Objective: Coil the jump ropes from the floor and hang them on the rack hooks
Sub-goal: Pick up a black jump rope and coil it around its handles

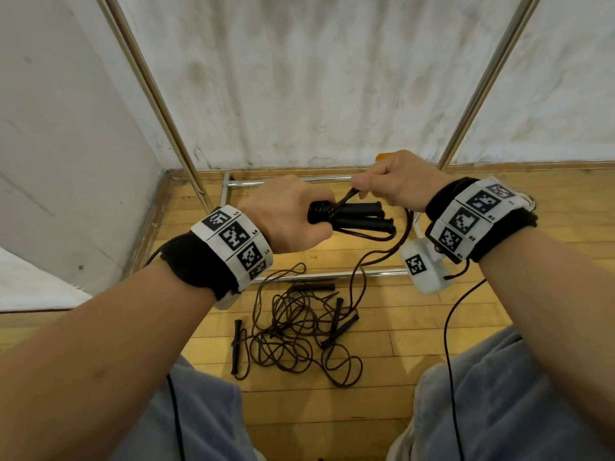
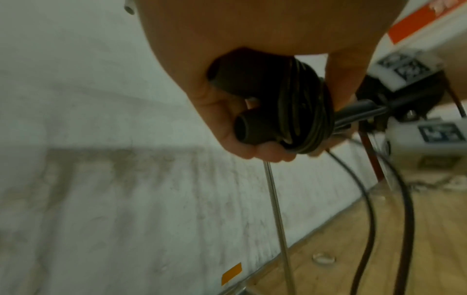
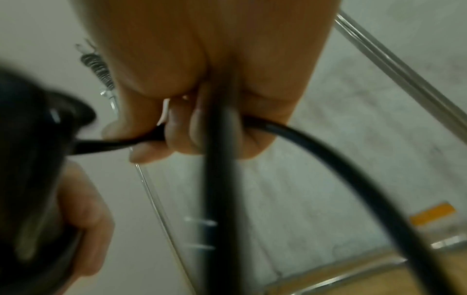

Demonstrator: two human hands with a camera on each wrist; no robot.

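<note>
Wooden floor [image 1: 432, 331], stained white wall [image 1: 299, 78]; left hand [image 1: 286, 217] grips rope handles [image 1: 359, 216]; right hand [image 1: 399, 184] pinches cord [image 1: 347, 196].

A: The left hand [image 1: 286, 216] is covering one end of the two black handles [image 1: 361, 216] in the head view; its fingertips are hiding under the bundle.

B: The rack's poles [image 1: 156, 94] are running off the top edge, so no hooks are showing there. In the right wrist view, the coil [image 3: 33, 151] at far left is smearing into a dark blur, cut by the frame edge.

A: The right hand [image 1: 396, 184] is concealing where the cord [image 1: 346, 196] ends inside its pinch. The tangled ropes on the floor [image 1: 299, 331] are overlapping; how many is unclear.

B: The left wrist view's top edge is cropping the palm [image 2: 252, 26].
</note>
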